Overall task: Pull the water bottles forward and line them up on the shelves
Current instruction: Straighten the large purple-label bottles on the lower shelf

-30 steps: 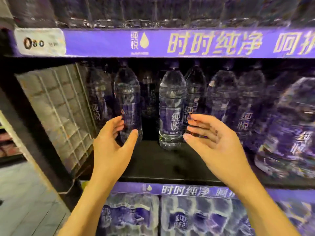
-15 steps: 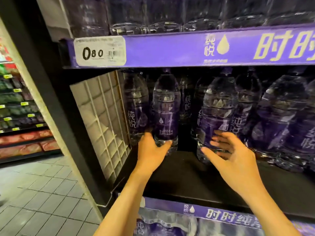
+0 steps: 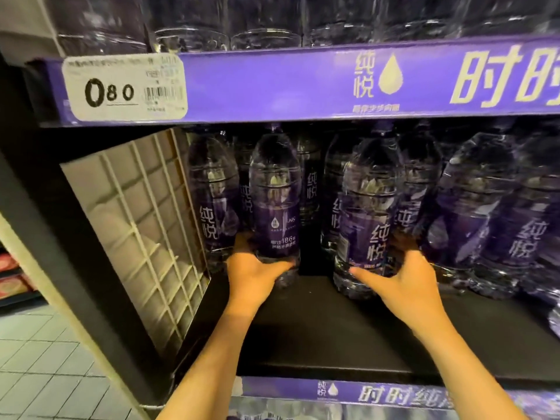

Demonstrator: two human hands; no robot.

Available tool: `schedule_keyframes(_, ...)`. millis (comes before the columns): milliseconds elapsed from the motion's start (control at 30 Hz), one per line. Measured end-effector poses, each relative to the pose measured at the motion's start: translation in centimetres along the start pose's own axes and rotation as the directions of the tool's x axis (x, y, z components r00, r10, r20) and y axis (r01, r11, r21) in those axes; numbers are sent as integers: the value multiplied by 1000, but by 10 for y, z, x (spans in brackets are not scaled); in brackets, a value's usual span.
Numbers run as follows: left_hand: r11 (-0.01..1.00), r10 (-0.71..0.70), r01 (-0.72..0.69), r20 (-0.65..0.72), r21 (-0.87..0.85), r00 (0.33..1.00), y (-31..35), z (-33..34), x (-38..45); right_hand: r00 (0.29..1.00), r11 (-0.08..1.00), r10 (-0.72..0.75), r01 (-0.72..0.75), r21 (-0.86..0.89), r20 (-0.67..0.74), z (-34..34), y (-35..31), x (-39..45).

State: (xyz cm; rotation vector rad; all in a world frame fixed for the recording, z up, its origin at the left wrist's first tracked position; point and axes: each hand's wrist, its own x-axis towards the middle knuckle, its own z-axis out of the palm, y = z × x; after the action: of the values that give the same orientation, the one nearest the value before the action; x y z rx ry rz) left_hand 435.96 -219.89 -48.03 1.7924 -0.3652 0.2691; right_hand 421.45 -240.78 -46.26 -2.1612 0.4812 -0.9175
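Note:
Clear water bottles with purple labels stand in rows at the back of a black shelf [image 3: 333, 338]. My left hand [image 3: 253, 275] grips the base of one bottle [image 3: 275, 207], whose label faces me with small print. My right hand [image 3: 406, 283] grips the lower part of a second bottle [image 3: 368, 213] further right, thumb across its front and fingers behind it. Both bottles stand upright, a little ahead of the bottles behind them. A dark gap lies between the two held bottles.
A cream lattice side panel [image 3: 136, 231] closes the shelf's left end. The purple shelf strip above [image 3: 272, 83] carries a price tag [image 3: 124, 89] reading 0.80, with more bottles on top. Further bottles [image 3: 472, 213] crowd the right. Tiled floor [image 3: 39, 368] lies at the lower left.
Both hands reached deeper into the shelf and closed round the two bottles. The view moved closer and shifted left.

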Motion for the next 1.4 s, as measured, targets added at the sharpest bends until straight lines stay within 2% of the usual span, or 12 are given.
schedule_keyframes(100, 977, 46, -21, -114, 214, 992, 6, 14, -2, 999, 997, -23, 22, -71, -23, 7, 3, 2)
schedule_keyframes(200, 925, 42, 17, -146, 381, 988, 11, 29, -3, 998, 998, -49, 48, -33, -30, 8, -1, 4)
schedule_keyframes(233, 932, 27, 22, -131, 361, 991, 11, 31, -3, 998, 998, -51, 50, -23, -32, 8, -3, 3)
schedule_keyframes(333, 998, -42, 41, 14, 43, 999, 1, 25, -1, 1000, 999, -18, 17, -30, -19, 7, -4, 3)
schedule_keyframes(400, 995, -74, 82, 113, -63, 991, -7, 15, -1, 1000, 999, 19, -19, -43, -3, 9, -1, 2)
schedule_keyframes(467, 996, -58, 65, 126, -60, 990, -10, 11, -1, 999, 998, 39, -39, -47, 9, 11, 0, 1)
schedule_keyframes(600, 998, -9, 11, -30, 68, 1000, -1, 21, -1, 1000, 998, 14, -15, -69, -11, 13, 3, 1)
schedule_keyframes(767, 960, -44, 93, -184, 266, 982, 11, 45, -10, 1000, 997, -3, 5, -71, 23, 13, 9, 3)
schedule_keyframes(933, 992, -86, 86, -10, 87, 996, -9, 39, -15, 998, 998, -60, 60, 9, 0, 12, 4, 2)
schedule_keyframes(1100, 988, -67, 76, -74, 133, 995, -7, 39, -9, 1000, 1000, -25, 25, -12, 0, 15, 6, -2)
schedule_keyframes(1233, 951, -138, 171, -140, 256, 980, 2, 56, -10, 1000, 999, -29, 29, 18, 11, 14, 4, -1)
schedule_keyframes(1400, 994, -104, 105, 64, -6, 993, -11, 52, -5, 997, 999, -43, 43, 1, 58, 11, 10, 1)
